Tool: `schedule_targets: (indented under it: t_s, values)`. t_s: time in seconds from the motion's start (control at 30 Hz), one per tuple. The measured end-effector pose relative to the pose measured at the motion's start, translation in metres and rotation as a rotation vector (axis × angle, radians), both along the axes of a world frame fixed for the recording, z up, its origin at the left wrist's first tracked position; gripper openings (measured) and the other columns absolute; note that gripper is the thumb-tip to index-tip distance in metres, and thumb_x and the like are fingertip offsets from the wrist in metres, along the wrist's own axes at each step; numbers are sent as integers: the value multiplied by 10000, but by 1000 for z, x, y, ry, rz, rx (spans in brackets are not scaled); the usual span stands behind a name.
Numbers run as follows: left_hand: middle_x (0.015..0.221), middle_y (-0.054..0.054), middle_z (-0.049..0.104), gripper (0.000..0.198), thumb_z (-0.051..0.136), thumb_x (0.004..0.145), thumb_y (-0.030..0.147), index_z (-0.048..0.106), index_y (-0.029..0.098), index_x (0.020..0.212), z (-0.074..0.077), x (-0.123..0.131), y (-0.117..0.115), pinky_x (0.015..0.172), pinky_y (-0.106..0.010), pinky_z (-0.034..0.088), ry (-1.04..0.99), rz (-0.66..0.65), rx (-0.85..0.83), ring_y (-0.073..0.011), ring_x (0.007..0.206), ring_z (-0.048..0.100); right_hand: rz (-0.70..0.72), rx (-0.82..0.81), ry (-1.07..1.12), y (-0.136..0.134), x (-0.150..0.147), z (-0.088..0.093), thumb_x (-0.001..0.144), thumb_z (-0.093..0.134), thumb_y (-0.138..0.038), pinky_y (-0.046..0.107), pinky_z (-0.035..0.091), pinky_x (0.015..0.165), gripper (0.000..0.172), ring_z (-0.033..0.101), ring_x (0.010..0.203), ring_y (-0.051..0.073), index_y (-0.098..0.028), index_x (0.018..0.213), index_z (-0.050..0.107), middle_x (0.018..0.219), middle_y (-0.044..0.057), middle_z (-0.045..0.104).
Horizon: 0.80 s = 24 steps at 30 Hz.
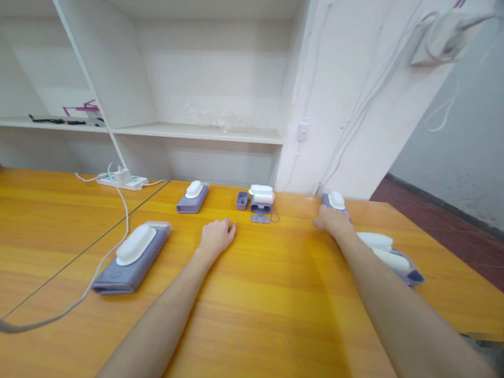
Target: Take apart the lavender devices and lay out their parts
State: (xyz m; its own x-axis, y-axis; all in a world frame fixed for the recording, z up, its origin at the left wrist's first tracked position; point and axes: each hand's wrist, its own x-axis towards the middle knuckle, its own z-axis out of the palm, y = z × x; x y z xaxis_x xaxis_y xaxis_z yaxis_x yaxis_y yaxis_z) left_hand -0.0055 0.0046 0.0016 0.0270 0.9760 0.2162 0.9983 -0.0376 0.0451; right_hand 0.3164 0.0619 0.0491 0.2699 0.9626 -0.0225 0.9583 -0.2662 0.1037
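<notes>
My right hand [333, 219] reaches to the back right of the table, its fingers around the near side of a small grey-purple case [325, 200] topped by a white oval piece [336, 200]; the fingertips are partly hidden. My left hand [216, 236] rests on the wood with its fingers curled in and nothing visible in them. Just beyond it lie a small grey-purple cup [242, 200], a stack of white rounded pieces [262, 194] on a grey-purple part, a flat frame [260, 219] and a thin wire coil [275, 214].
Similar grey-purple cases with white ovals stand at the left [118, 277] and back left [187, 206]. White rounded pieces [391, 260] lie beside my right forearm. A white cable [94, 281] runs from a power strip [138, 183]. White shelves [195, 132] rise behind the table.
</notes>
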Motion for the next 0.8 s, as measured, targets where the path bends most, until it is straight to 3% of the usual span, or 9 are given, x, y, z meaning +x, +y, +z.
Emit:
schedule_targets:
  t_s: [0.33, 0.8]
  values:
    - [840, -110, 662, 504, 215, 902, 492, 618, 188, 890, -1, 0, 0, 639, -347, 438, 2, -8, 4, -273, 799, 633, 205, 63, -18, -5, -42, -5, 764, 491, -271, 428, 313, 918, 396, 542, 1057, 296, -99, 1118, 540, 1066, 182, 608]
    - [850, -110, 663, 498, 236, 899, 497, 623, 184, 892, 2, 1, -1, 659, -330, 440, -1, 14, -18, -259, 813, 634, 298, 283, -88, -57, -74, -22, 777, 486, -246, 428, 270, 888, 402, 464, 1057, 317, -128, 1161, 511, 1108, 189, 528]
